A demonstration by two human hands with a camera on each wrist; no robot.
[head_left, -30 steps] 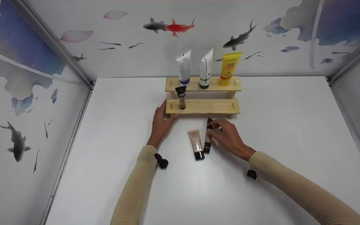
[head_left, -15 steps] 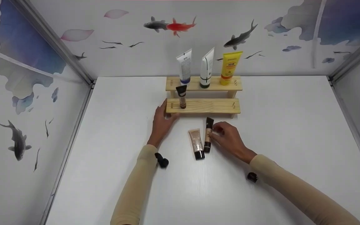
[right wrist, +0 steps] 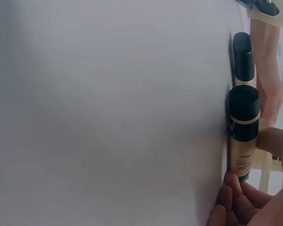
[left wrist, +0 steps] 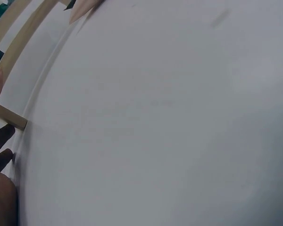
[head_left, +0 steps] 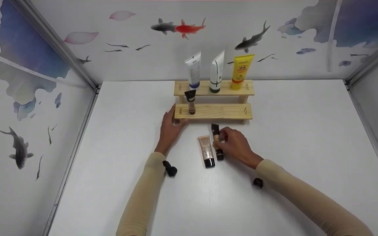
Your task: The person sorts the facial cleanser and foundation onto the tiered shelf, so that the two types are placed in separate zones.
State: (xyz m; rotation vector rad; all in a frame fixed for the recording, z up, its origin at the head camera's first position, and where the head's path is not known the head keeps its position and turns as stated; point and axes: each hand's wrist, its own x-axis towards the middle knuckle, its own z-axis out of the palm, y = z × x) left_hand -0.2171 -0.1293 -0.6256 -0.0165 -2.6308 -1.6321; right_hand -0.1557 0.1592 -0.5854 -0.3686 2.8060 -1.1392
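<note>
In the head view, my right hand (head_left: pixel 238 144) pinches a slim beige cosmetic tube (head_left: pixel 216 130) with black ends, between thumb and fingers. Its black cap (right wrist: pixel 244 101) faces the camera in the right wrist view. Just left of it, a shiny pinkish-beige tube (head_left: pixel 205 147) with a black cap lies on the table. My left hand (head_left: pixel 170 131) grips the left end of a two-tier wooden rack (head_left: pixel 223 112), thumb at the front edge. A small black-and-brown tube (head_left: pixel 191 102) stands cap-down on the lower tier, at its left.
On the upper tier stand a white tube with a blue cap (head_left: pixel 194 70), a white tube with a green cap (head_left: pixel 216 72) and a yellow tube (head_left: pixel 242 70). The back wall (head_left: pixel 126 65) rises close behind the rack, and side walls flank the white table (head_left: pixel 307 131).
My right hand has shifted slightly left and closed on the slim tube, whose upper end has swung left. The left hand and the rack have stayed in place.
</note>
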